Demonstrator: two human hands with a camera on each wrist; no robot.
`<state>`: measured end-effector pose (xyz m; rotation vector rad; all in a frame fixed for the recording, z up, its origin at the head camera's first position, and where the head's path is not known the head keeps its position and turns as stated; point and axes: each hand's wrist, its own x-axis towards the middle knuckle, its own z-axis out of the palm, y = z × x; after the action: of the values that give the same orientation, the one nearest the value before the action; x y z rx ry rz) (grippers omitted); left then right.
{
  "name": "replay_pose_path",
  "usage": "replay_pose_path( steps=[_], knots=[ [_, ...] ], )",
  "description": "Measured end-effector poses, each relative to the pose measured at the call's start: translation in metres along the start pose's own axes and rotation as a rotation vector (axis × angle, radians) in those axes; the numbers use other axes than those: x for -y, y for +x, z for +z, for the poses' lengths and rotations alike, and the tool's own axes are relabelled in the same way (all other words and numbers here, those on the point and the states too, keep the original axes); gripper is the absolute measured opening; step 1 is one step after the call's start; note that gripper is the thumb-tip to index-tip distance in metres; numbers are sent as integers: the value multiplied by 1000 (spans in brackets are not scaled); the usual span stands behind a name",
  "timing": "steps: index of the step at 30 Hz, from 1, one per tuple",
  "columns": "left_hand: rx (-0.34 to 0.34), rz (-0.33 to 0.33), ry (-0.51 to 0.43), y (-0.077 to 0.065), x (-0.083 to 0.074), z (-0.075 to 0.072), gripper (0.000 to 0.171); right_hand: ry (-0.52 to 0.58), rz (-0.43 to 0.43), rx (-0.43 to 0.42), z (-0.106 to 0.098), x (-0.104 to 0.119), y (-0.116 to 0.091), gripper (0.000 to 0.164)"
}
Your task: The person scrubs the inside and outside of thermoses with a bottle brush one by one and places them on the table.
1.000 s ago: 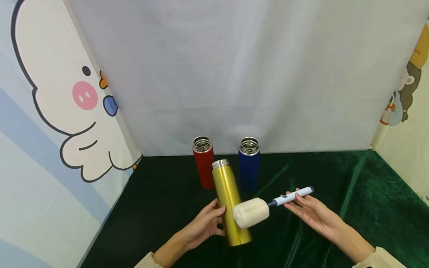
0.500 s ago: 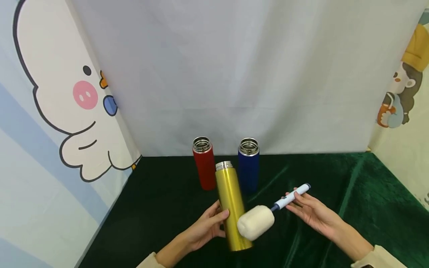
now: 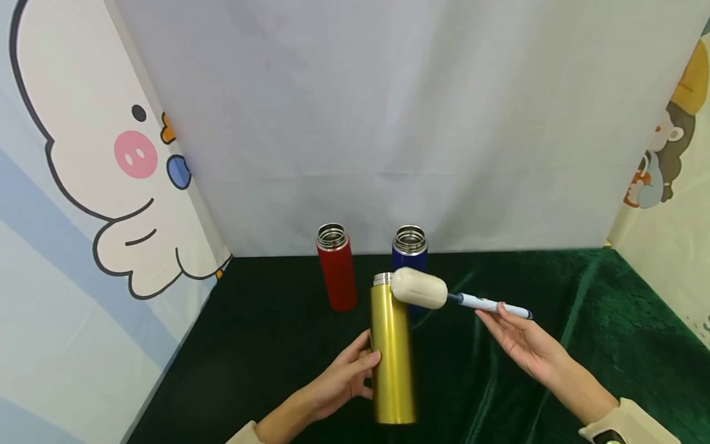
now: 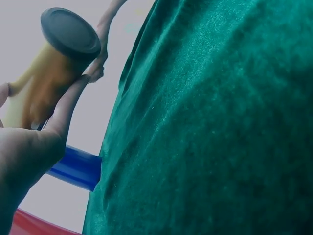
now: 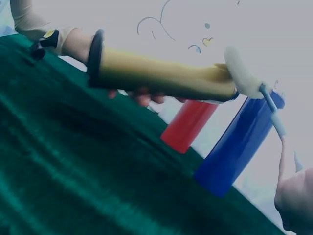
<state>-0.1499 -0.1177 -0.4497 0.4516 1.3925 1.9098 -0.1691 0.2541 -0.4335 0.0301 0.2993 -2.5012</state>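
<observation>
My left hand [image 3: 341, 379] grips a gold bottle [image 3: 392, 357] round its lower half. It stands nearly upright, lifted off the cloth, with its dark base [image 4: 71, 33] facing the left wrist camera. In my right hand [image 3: 527, 345] the pale handle of a bottle brush [image 3: 488, 303] is pinched between thumb and fingers. The brush's cream sponge head [image 3: 418, 288] lies sideways in front of the gold bottle's neck and partly covers its rim; in the right wrist view the sponge [image 5: 239, 73] is at the mouth end. Whether it touches the bottle, I cannot tell.
Behind, on the dark green velvet cloth [image 3: 266, 333], an uncapped red bottle [image 3: 337, 277] stands upright. To its right is an uncapped blue bottle [image 3: 409, 259], partly hidden by the sponge. A pale grey curtain [image 3: 388, 123] closes off the back.
The sponge head has swung up from the gold bottle's lower side to its neck, the brush handle now tilting down to the right. The gold bottle has become more upright and shifted slightly right.
</observation>
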Motion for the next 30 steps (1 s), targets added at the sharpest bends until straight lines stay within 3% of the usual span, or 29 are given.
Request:
replay_pose_path(
  steps=[3, 7, 11, 16, 21, 26, 30],
  knots=[
    [-38, 17, -52, 2, -2, -2, 63, -25, 58, 20, -10, -3, -5, 42],
    [-91, 44, -106, 5, -5, -5, 60, -135, 114, 71, -23, -8, -11, 42],
    [-136, 55, -123, 6, -7, -8, 56, -226, 111, 96, -30, -11, -13, 39],
    [-128, 61, -115, 5, -7, -8, 58, -260, 72, 41, -26, -12, -9, 34],
    [-86, 41, -52, 2, -3, -7, 59, -179, 30, -28, -7, -10, 6, 28],
    [-84, -11, 56, -1, 0, -7, 55, -14, -71, -56, 16, -4, 17, 16],
    [-61, -10, 79, -4, 1, -8, 53, 28, -74, -72, 19, -3, 18, 15]
  ],
)
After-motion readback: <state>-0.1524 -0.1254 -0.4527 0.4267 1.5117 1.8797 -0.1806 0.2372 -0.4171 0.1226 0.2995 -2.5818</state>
